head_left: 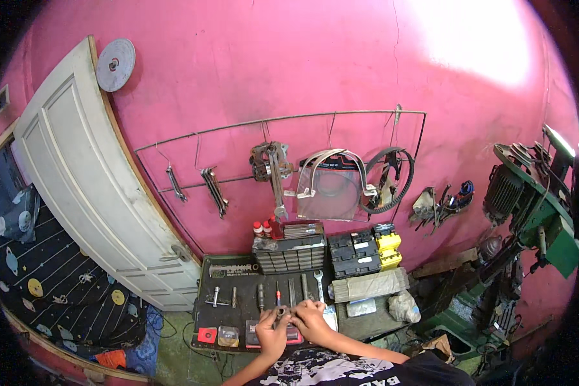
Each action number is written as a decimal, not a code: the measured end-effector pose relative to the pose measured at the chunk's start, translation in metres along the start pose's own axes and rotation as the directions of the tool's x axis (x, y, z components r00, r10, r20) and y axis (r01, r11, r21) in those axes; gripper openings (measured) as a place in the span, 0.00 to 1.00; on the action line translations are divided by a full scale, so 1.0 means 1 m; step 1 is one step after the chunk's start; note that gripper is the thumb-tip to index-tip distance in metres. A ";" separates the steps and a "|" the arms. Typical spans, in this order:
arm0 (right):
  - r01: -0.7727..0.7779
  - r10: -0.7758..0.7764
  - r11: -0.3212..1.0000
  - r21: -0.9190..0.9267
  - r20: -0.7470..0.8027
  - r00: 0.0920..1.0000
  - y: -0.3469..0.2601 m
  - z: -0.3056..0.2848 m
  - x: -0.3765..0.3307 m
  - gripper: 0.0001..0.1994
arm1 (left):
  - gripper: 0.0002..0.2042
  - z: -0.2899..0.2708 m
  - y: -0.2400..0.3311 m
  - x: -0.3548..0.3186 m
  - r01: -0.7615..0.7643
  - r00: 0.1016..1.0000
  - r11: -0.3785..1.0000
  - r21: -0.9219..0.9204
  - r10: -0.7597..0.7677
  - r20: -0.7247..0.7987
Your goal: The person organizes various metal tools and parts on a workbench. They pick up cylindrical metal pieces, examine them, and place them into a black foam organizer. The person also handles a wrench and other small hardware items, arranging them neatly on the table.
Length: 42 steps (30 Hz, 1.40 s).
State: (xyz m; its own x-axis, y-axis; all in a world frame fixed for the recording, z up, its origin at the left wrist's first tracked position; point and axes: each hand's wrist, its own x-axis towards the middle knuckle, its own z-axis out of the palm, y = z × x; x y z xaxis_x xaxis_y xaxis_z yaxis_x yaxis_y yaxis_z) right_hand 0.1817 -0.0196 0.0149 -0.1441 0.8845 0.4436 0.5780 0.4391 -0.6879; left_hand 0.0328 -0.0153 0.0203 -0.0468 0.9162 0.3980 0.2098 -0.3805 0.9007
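My left hand (pixel 271 333) and my right hand (pixel 312 323) meet over the front edge of a dark workbench (pixel 244 288). Both are closed around a small greyish metal part (pixel 284 318), mostly covered by my fingers. Beneath them lies a red case (pixel 294 336), partly hidden by the hands. Just beyond, a screwdriver (pixel 278 297) with a red and blue handle lies among dark rod-like tools. An open-end wrench (pixel 320 283) is to their right. Left of them are a T-handle wrench (pixel 217 297), a red box (pixel 206 334) and a small clear-topped box (pixel 228 336).
A black drawer organizer (pixel 289 253) backs the bench, beside black and yellow boxes (pixel 365 249). Wrenches (pixel 214 191) and a black belt (pixel 406 186) hang from a wall rack. On the right stands a green drill-press-like machine (pixel 547 238); a white door (pixel 103 186) is at left.
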 end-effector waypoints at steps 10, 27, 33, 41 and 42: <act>0.014 -0.012 0.998 -0.065 0.039 0.999 -0.006 0.004 0.003 0.08 | 0.10 -0.005 0.011 0.004 -0.102 0.995 0.969 0.225 0.095 0.041; 0.137 -0.131 0.989 -0.046 0.113 0.985 0.016 0.007 -0.003 0.15 | 0.09 -0.010 0.024 0.009 -0.187 0.980 0.967 0.175 0.170 0.104; 0.081 -0.079 0.997 -0.016 0.062 0.995 0.012 0.014 -0.008 0.13 | 0.09 -0.006 0.021 0.011 -0.231 0.971 0.967 0.104 0.221 0.096; 0.127 -0.127 0.990 -0.060 0.016 0.992 -0.004 -0.001 0.006 0.14 | 0.09 0.000 0.027 0.015 -0.237 0.970 0.968 0.088 0.230 0.078; 0.115 -0.116 0.992 -0.047 -0.013 0.993 -0.006 -0.001 0.006 0.14 | 0.08 0.001 0.029 0.014 -0.256 0.965 0.959 0.123 0.244 0.099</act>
State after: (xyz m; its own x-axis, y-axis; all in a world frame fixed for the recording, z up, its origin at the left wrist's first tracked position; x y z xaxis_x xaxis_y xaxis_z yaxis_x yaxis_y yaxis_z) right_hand 0.1781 -0.0175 0.0219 -0.1992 0.8256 0.5279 0.5947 0.5300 -0.6045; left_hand 0.0386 -0.0130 0.0519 0.1026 0.8032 0.5868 0.3332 -0.5836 0.7405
